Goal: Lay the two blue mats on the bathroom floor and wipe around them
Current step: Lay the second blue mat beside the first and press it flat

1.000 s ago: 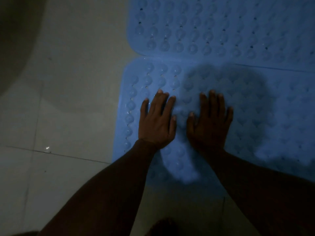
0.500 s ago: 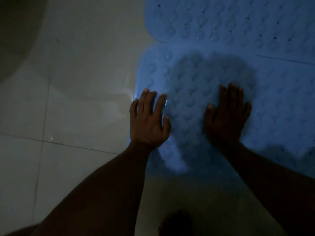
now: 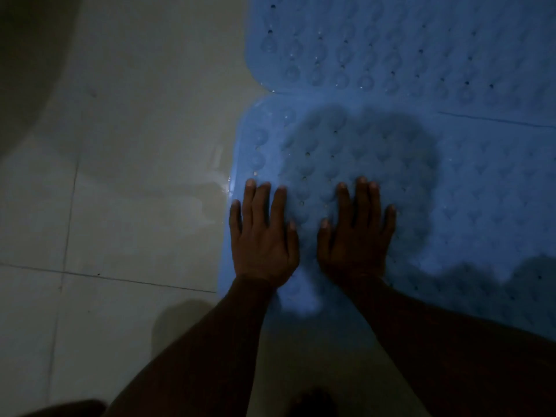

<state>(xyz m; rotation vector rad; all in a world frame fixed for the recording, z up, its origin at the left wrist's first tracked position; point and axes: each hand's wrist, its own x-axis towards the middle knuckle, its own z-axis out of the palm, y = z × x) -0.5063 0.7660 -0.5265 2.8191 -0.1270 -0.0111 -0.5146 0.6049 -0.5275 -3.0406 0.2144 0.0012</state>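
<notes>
Blue mat (image 3: 451, 221) lies flat under both palms: left hand (image 3: 264, 245) presses by its edge, fingers straight and spread, right hand (image 3: 358, 236) just beside, equally flat (dim light). Second mat (image 3: 421, 40) lies beyond the fingertips, meeting it; wet-looking floor (image 3: 120, 145) left of the left hand.

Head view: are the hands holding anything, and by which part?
Nothing is held. The left hand and right hand both rest flat, fingers straight, on the near blue mat, the left one by its left edge.
</notes>
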